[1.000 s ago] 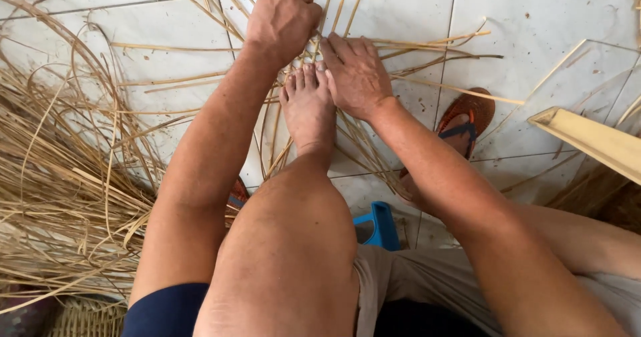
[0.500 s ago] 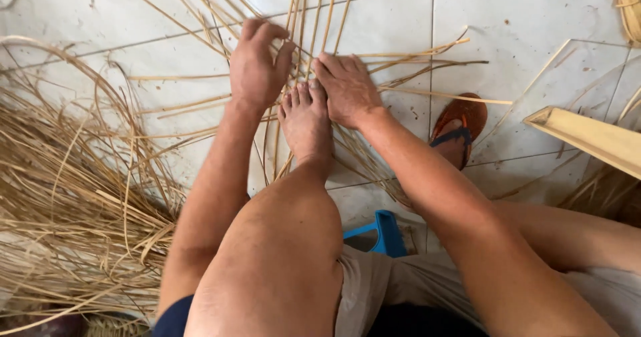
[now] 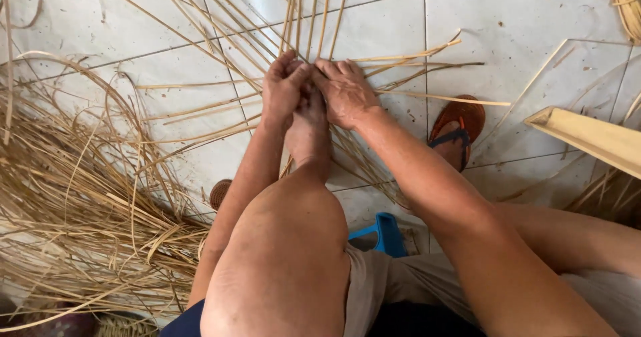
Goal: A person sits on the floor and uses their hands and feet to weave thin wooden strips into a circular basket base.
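Long tan cane strips lie crossed on the white tiled floor and fan out from under my bare foot, which presses on them. My left hand and my right hand meet just beyond the toes, both with fingers curled around strips where they cross. The crossing itself is hidden by my fingers. My bent knee fills the lower middle of the view.
A big loose heap of cane strips covers the floor at the left. An orange sandal with a blue strap lies to the right. A pale wooden plank juts in at the right edge. A blue stool shows under my leg.
My left hand has come down from farther up the strips to join my right hand at my toes. The view has shifted closer.
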